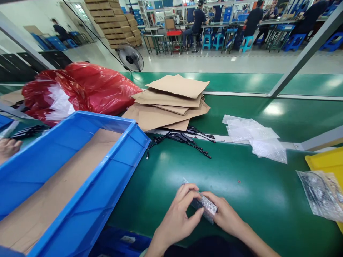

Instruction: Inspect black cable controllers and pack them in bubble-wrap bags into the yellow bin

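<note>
My left hand (180,216) and my right hand (226,214) meet just above the green tabletop (150,200), each closed on a small packet in clear bubble wrap (209,205). The left fingers grip its far left side, while the right fingers hold its right end. What lies inside the wrap is hard to make out. Beyond the hands is a bunch of black cables (184,138) with slim dark modules. Several flat bubble-wrap bags (253,135) overlap farther to the right.
A blue bin (118,157) lined with cardboard stands at left. Behind it are a red plastic bag (104,89) and stacked brown cardboard sheets (174,96). A yellow bin (325,160) with a clear bagged item (320,196) is at right. Another person's hand (9,148) shows far left.
</note>
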Action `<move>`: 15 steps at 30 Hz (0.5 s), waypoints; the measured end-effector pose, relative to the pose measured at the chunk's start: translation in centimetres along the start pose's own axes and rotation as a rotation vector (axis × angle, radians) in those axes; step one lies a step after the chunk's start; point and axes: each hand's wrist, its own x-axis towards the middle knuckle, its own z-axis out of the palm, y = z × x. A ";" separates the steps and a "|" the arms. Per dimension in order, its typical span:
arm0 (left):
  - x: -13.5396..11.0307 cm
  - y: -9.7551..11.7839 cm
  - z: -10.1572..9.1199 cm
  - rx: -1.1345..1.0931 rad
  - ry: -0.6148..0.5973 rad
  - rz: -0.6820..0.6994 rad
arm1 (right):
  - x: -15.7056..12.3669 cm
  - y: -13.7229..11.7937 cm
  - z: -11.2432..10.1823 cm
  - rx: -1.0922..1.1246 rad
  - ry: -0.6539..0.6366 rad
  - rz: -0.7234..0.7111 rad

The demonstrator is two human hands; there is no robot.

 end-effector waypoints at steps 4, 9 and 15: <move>0.4 -1.3 -2.1 0.186 -0.116 0.067 | -0.7 -0.6 -1.2 -0.198 -0.114 -0.066; 0.5 -1.7 -2.5 0.183 -0.223 0.030 | -2.0 -1.0 -3.1 -0.360 -0.107 -0.082; 0.6 -1.0 -1.4 0.183 -0.183 0.035 | -2.6 -2.3 -3.4 -0.507 0.008 -0.132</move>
